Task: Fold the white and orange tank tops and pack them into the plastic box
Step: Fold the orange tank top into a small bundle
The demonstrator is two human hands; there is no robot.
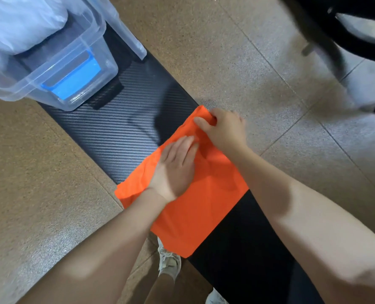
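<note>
The orange tank top [201, 205] lies partly folded across a narrow black carbon-pattern bench [125, 132]. My left hand [175, 167] presses flat on the middle of the cloth with straight fingers. My right hand [222, 128] grips the cloth's far end, fingers curled round a bunched fold at the bench's right edge. The clear plastic box [90, 69] stands at the bench's far left end. A folded white garment [22, 20] lies inside it.
A blue handle [72, 82] shows on the box's near wall. The box's clear lid [125, 31] leans behind the box. A dark chair frame [335, 34] stands on the tiled floor at upper right. My shoes [169, 262] are below the bench edge.
</note>
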